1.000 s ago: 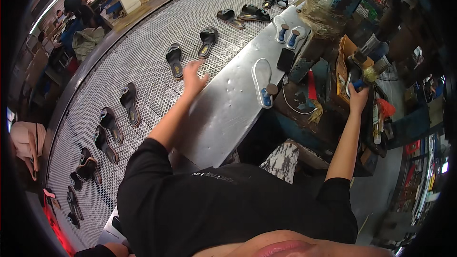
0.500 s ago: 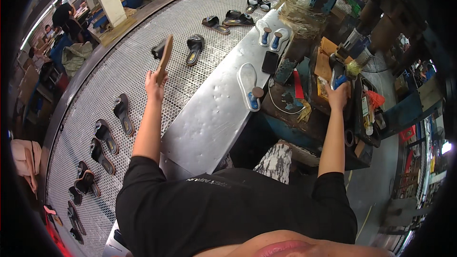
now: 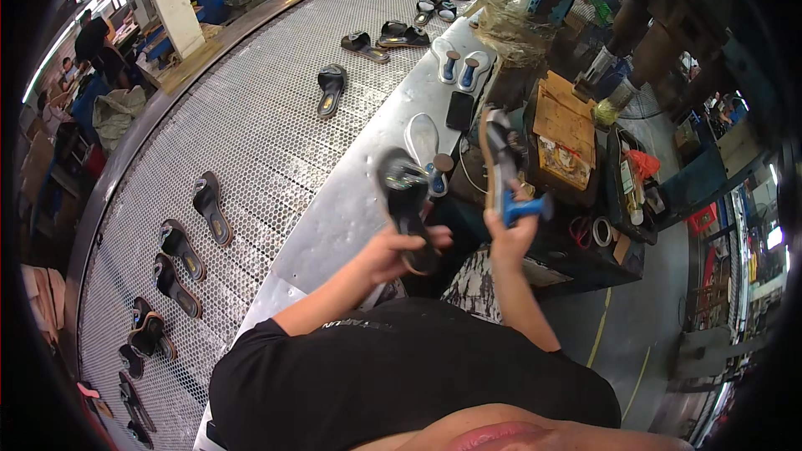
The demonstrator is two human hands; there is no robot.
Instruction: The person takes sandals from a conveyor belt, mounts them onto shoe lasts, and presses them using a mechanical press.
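My left hand [image 3: 393, 252] is closed around the heel end of a black slide sandal [image 3: 401, 188], its strap side up and smeared by motion. To the right, my right hand [image 3: 511, 230] grips a blue handle [image 3: 526, 208]. With that handle comes a second sandal [image 3: 494, 146], held on edge with its tan sole facing left; how the two are joined is hidden. Just beyond the left-hand sandal lies a white sole-shaped form [image 3: 422, 135] with a blue and brown-knobbed handle, on the metal ledge [image 3: 334, 209].
A perforated conveyor [image 3: 251, 117] carries several black sandals. Two more white forms [image 3: 459, 67] and a black phone [image 3: 459, 110] lie along the ledge. At right stand a worn block with a brown board [image 3: 564, 117], a tool tray [image 3: 626, 175] and machine arms.
My left hand has brought its sandal from over the conveyor to in front of me. My right hand has lifted the blue-handled sandal off the block and moved it left.
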